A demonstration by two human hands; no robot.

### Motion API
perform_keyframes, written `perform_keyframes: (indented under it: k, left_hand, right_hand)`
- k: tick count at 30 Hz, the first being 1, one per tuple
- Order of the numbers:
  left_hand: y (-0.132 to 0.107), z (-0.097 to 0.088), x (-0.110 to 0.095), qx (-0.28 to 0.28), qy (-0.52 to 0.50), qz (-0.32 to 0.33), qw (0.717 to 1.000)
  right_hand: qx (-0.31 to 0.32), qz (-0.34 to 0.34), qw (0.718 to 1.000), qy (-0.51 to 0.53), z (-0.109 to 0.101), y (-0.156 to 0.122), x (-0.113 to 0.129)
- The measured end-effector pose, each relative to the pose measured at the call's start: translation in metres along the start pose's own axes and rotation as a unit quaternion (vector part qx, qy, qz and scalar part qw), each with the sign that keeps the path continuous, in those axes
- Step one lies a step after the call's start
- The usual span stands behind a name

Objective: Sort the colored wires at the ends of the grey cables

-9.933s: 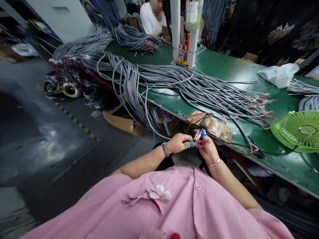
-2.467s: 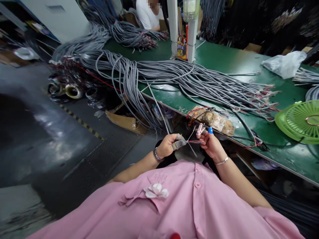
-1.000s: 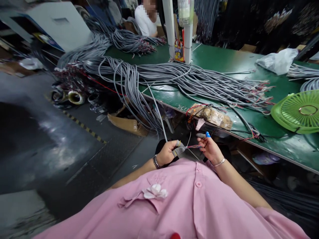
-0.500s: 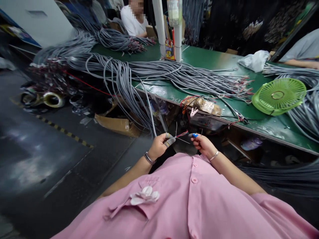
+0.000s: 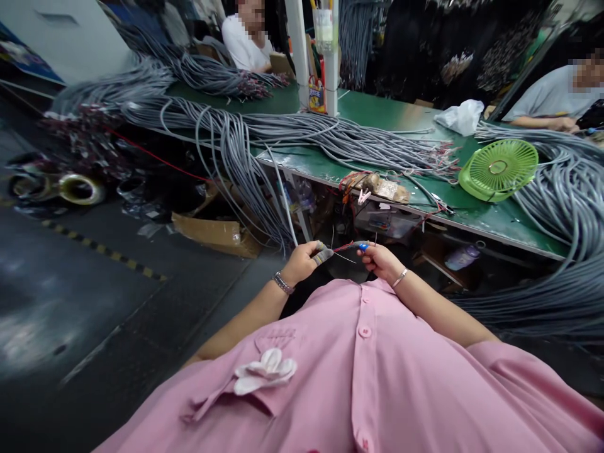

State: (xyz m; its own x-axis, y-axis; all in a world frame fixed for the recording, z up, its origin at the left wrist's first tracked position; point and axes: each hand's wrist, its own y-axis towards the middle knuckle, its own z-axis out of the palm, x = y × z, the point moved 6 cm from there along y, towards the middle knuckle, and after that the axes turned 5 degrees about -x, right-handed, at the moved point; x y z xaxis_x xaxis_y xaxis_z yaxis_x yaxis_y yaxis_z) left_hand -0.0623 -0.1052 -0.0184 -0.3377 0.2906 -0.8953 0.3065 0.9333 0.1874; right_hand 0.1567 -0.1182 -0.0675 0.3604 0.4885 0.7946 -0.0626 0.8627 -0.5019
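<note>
The left hand pinches a gray cord, and the right hand pinches its red wires. This looks like wire fixing; next needs steady fingers.

wires before the table; on it, a fan (bag behind it).

Grey cable, slanting down to left hand; reddish wires reaching right hand, thin pale strands splayed.
</note>
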Motion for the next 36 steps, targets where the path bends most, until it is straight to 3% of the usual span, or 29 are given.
perform_keyframes:
  k: [7, 13, 21, 25, 28, 30, 33, 35, 36]
  left_hand:
    - [-0.008, 0.003, -0.01, 0.027, 0.075, 0.039, 0.996]
    - [-0.009, 0.01, -0.012, 0.054, 0.068, 0.028, 0.996]
    - [-0.011, 0.049, -0.002, 0.133, -0.033, -0.04, 0.99]
    - [-0.006, 0.072, -0.002, 0.17, -0.07, -0.051, 0.982]
    - [-0.005, 0.094, -0.004, 0.229, -0.172, -0.094, 0.953]
    - [-0.004, 0.104, -0.001, 0.247, -0.219, -0.136, 0.934]
    - [0.002, 0.104, 0.014, 0.221, -0.22, -0.18, 0.933]
    - [0.007, 0.096, 0.026, 0.205, -0.21, -0.181, 0.939]
    - [0.01, 0.09, 0.034, 0.187, -0.213, -0.186, 0.941]
  right_hand:
    - [0.027, 0.0, 0.999, -0.017, 0.009, -0.015, -0.003]
    - [0.033, -0.007, 0.999, -0.016, 0.005, -0.019, -0.004]
    - [0.013, -0.023, 1.0, 0.005, 0.008, -0.018, 0.002]
    - [0.021, -0.095, 0.995, -0.028, 0.024, -0.017, 0.014]
    - [0.026, -0.181, 0.976, -0.115, 0.036, -0.015, 0.023]
    - [0.062, -0.213, 0.96, -0.169, 0.044, -0.012, 0.023]
    - [0.177, -0.193, 0.937, -0.231, 0.049, -0.002, 0.015]
    - [0.234, -0.157, 0.921, -0.268, 0.04, 0.012, 0.013]
    - [0.219, -0.14, 0.917, -0.302, 0.03, 0.024, 0.015]
